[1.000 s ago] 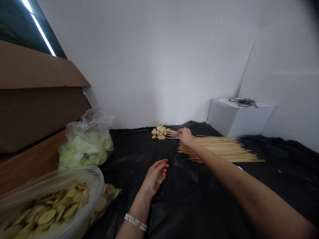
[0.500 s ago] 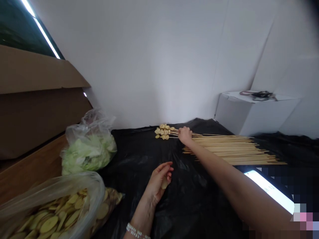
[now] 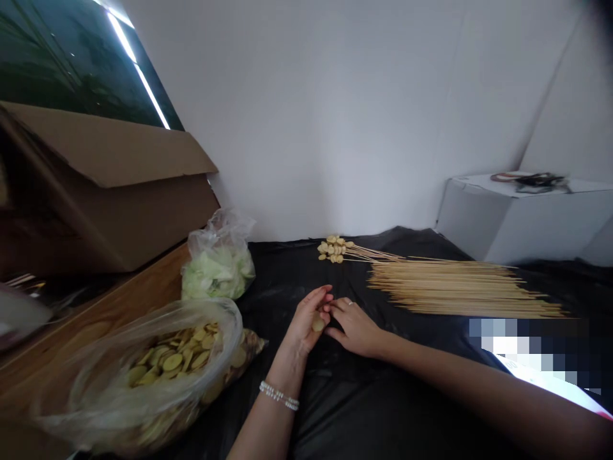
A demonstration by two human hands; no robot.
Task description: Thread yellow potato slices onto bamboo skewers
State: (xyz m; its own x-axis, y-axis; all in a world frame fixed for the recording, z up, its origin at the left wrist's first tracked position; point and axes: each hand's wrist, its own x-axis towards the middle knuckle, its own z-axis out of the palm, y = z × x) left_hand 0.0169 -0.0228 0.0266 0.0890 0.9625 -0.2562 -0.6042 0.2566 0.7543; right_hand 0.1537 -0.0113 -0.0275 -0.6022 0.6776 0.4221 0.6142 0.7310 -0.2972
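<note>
My left hand (image 3: 305, 322) is turned palm inward over the black sheet (image 3: 268, 287), its fingers curled around a pale potato slice (image 3: 318, 326). Close against its fingertips is my right hand (image 3: 358, 329), with thumb and fingers apart and nothing visible in them. Beyond both hands lie several skewers threaded with potato slices (image 3: 334, 249), their slices bunched at the left end. A wide row of bare bamboo skewers (image 3: 454, 287) is spread out to the right. At the lower left, an opened clear bag (image 3: 234, 319) holds many loose potato slices (image 3: 172, 361).
Behind the potato bag stands a clear bag of pale green leaves (image 3: 220, 271). A cardboard box (image 3: 143, 211) is at the left, beside a wooden edge (image 3: 96, 326). A white box (image 3: 479, 217) with cables sits back right. A lit phone (image 3: 541, 377) lies under the right arm.
My right hand has let go of the threaded skewers at the back and come down to my left hand. The view has turned slightly left.
</note>
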